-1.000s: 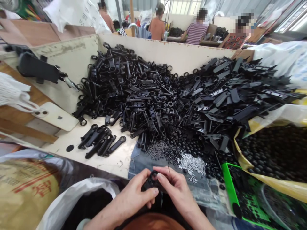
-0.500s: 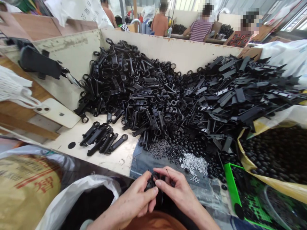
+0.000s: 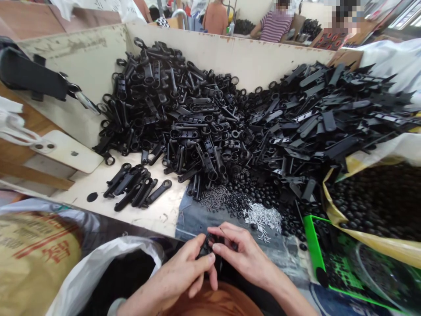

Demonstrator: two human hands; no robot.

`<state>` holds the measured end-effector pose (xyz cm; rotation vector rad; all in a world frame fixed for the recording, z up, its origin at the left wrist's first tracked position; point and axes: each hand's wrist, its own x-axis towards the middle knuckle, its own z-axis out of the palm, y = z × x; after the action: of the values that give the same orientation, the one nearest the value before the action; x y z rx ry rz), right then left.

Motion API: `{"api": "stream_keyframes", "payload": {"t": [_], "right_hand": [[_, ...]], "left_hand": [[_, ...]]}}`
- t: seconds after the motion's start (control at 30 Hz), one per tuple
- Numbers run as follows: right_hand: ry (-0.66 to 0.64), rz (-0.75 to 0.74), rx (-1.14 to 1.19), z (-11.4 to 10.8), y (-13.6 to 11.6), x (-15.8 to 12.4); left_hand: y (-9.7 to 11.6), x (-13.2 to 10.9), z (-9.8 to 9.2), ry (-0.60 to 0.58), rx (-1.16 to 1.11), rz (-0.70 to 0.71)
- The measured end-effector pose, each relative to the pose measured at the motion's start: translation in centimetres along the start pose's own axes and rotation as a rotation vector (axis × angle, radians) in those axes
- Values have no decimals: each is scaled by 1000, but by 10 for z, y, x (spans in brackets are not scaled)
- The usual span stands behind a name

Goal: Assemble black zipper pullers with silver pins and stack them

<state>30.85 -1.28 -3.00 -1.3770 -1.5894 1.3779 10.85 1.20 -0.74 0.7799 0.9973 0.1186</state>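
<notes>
My left hand (image 3: pixel 186 267) and my right hand (image 3: pixel 245 254) meet at the bottom centre, both pinched on one small black plastic part (image 3: pixel 206 246); most of it is hidden by the fingers. Just beyond the hands lie small silver pins (image 3: pixel 261 216) and small dark pins (image 3: pixel 215 197) on a blue cloth (image 3: pixel 192 217). A small row of finished-looking black handle pieces (image 3: pixel 134 189) lies to the left on the white bench (image 3: pixel 98 180).
A big heap of black ring-ended parts (image 3: pixel 174 114) and black flat strips (image 3: pixel 325 118) fills the bench. A white phone (image 3: pixel 67 151) lies at left, sacks (image 3: pixel 36 250) below. A yellow bag of black caps (image 3: pixel 378 202) and a green crate (image 3: pixel 312 250) stand right. Several people sit beyond the wall.
Both hands stay pinched together on the black part, fingers shifting slightly. The view has tilted down a little, so the bench sits higher in frame.
</notes>
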Motion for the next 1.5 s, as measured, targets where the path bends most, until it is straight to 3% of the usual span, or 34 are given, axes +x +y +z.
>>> {"api": "stream_keyframes", "payload": {"t": [0.27, 0.37, 0.43, 0.5, 0.63, 0.8, 1.0, 1.13, 1.27, 1.37, 1.5], "right_hand": [[43, 23, -34, -2, -6, -7], [190, 35, -30, -8, -3, -9], [347, 61, -76, -12, 2, -9], [449, 64, -162, -15, 6, -6], [460, -21, -318, -12, 8, 8], [420, -73, -467, -4, 12, 26], [419, -67, -583, 5, 21, 39], [424, -75, -568, 4, 16, 40], [431, -83, -296, -4, -1, 31], [404, -74, -96, -7, -16, 21], [366, -87, -68, -6, -23, 12]], "left_hand": [[-2, 3, -3, 58, 44, 8], [8, 15, -12, 311, 284, 181], [18, 25, -18, 540, 543, 336], [26, 36, -20, 701, 805, 402], [31, 56, -15, 796, 1051, 409], [28, 63, -14, 787, 1076, 442], [28, 52, -25, 773, 1024, 477], [26, 43, -27, 721, 654, 487], [25, 35, -16, 509, 127, 413], [26, 29, -6, 401, -4, 357], [27, 25, 2, 338, -44, 350]]}}
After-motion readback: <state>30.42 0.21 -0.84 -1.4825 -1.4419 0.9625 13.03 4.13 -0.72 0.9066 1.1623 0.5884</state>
